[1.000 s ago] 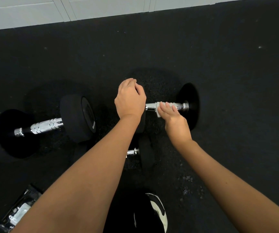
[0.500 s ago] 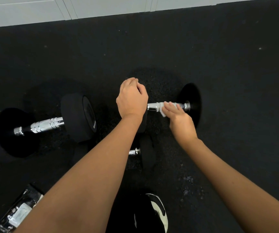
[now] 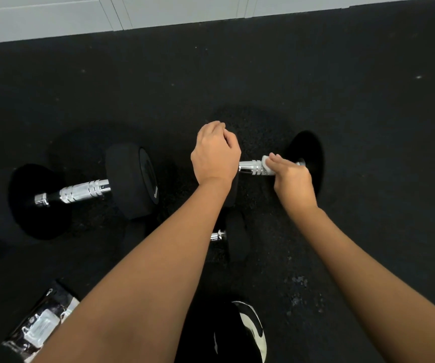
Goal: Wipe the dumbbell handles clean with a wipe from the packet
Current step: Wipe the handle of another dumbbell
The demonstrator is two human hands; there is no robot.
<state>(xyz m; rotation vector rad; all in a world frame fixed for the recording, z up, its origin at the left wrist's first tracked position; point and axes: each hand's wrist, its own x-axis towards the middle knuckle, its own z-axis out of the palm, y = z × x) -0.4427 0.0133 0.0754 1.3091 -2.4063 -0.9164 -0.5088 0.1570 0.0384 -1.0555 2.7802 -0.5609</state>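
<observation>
Two black dumbbells with chrome handles lie on the dark floor. My right hand [image 3: 291, 179] is closed around the right dumbbell's chrome handle [image 3: 251, 167], pressing a white wipe [image 3: 265, 161] onto its right part. My left hand [image 3: 215, 153] grips the top of that dumbbell's left head, which it mostly hides; the right head [image 3: 311, 155] stands free. The left dumbbell [image 3: 130, 179] lies untouched, its chrome handle [image 3: 80, 192] bare. The wipe packet [image 3: 41, 326], black and silver, lies at the bottom left, partly under my left forearm.
A third, smaller dumbbell [image 3: 233, 238] lies just behind my forearms, mostly hidden. A black and white shoe [image 3: 250, 334] shows at the bottom centre. White cabinet fronts [image 3: 158, 11] run along the far edge of the black rubber floor [image 3: 368, 100].
My right hand has slid the wipe to the right along the handle, towards the right head, uncovering more chrome on the left. My left hand has stayed on the left head.
</observation>
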